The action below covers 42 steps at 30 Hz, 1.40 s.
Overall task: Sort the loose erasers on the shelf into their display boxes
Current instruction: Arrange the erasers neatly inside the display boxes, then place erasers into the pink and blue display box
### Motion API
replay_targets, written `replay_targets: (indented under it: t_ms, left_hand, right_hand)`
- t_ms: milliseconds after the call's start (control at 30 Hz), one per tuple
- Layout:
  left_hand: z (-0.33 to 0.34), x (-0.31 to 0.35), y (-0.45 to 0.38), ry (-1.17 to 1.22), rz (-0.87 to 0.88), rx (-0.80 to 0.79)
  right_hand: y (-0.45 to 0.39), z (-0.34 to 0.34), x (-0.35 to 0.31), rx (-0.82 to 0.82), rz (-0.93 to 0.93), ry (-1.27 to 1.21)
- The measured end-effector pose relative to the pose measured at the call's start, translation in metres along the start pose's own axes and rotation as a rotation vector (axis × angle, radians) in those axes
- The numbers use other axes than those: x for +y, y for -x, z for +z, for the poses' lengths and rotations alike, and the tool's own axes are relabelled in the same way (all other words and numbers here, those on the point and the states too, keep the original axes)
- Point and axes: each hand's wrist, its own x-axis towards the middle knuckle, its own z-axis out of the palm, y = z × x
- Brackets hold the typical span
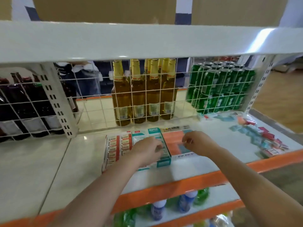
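Seen from the head camera: behind the wire grid [91,102], amber bottles [144,95], green cans [219,89] and dark bottles [24,108]. On the white shelf [49,161], three display boxes side by side, long axes running front to back: red box [117,146], teal box [161,145], orange box [175,141] (mostly hidden by the hands). Left hand [146,152] over the teal box, fingers curled, grip hard to tell. Right hand [199,142] above the orange box, fingers curled, seemingly holding nothing. Loose erasers [262,136] scattered at right, well apart from the boxes.
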Motion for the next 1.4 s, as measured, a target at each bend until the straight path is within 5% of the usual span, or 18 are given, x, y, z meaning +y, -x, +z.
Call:
replay_targets:
  t_ms: [633, 1033, 1400]
  left_hand:
    - [0.072, 0.146, -0.169, 0.101, 0.006, -0.047]
    - [0.094, 0.151, -0.204, 0.087, -0.112, -0.041]
    - [0.105, 0.171, -0.230, 0.130, -0.099, -0.012]
  right_hand:
    - [-0.041, -0.063, 0.226, 0.101, 0.125, 0.065]
    - [-0.096, -0.065, 0.265, -0.122, 0.011, 0.290]
    - [-0.100, -0.078, 0.294, 0.140, 0.082, 0.036]
